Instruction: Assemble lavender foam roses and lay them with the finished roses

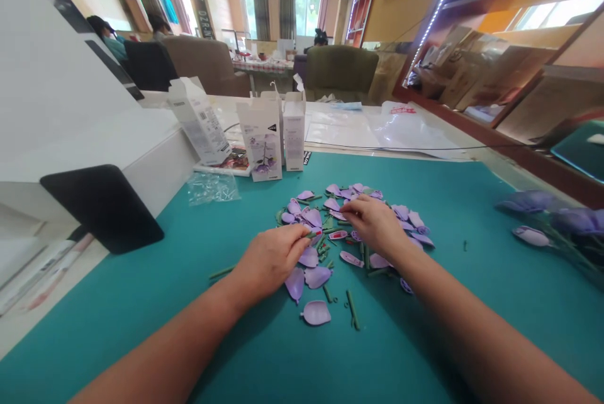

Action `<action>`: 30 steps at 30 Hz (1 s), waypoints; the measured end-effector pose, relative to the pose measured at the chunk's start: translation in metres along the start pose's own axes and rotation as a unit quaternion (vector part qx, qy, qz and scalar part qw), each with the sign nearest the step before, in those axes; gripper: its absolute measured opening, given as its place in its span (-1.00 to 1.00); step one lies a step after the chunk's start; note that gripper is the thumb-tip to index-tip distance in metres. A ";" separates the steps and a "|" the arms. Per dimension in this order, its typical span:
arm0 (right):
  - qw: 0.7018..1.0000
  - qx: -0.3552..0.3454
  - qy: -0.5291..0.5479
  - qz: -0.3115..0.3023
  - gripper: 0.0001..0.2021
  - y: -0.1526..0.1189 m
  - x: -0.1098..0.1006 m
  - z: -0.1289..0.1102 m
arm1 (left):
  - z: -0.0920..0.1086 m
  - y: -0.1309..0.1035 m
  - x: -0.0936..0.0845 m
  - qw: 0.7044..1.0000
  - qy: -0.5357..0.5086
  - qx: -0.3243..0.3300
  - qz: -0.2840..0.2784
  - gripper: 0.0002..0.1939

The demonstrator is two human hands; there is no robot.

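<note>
A small green piece (310, 235) with a red end is pinched in the fingers of the left hand (268, 259), above the middle of the counter (226, 341); it looks light, stiff and slick, best taken by its sides. The right hand (377, 223) has its fingertips close together over the purple petals (317, 276); whether they grip one, I cannot tell. The petals seem thin, rigid plastic, easiest by the rims. Green stems (353, 309) lie among them; cartons (264, 152) stand by the far edge.
</note>
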State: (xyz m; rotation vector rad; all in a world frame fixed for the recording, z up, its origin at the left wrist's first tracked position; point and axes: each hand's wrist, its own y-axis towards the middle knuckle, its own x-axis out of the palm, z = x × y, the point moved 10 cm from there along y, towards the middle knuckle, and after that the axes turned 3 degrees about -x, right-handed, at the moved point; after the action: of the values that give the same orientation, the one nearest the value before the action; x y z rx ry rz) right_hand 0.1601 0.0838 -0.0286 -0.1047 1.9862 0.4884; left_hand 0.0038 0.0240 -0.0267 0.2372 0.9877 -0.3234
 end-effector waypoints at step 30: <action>0.989 0.050 0.134 -0.036 -0.82 0.019 0.016 -0.011 | -0.001 0.000 0.007 1.000 0.026 0.014 -0.004 -0.75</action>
State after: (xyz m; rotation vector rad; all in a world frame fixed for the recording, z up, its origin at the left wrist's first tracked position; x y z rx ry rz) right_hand 0.1384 0.0990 -0.0329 -0.1864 2.2576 0.3419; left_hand 0.0067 0.0229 -0.0333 0.2677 1.0372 -0.3394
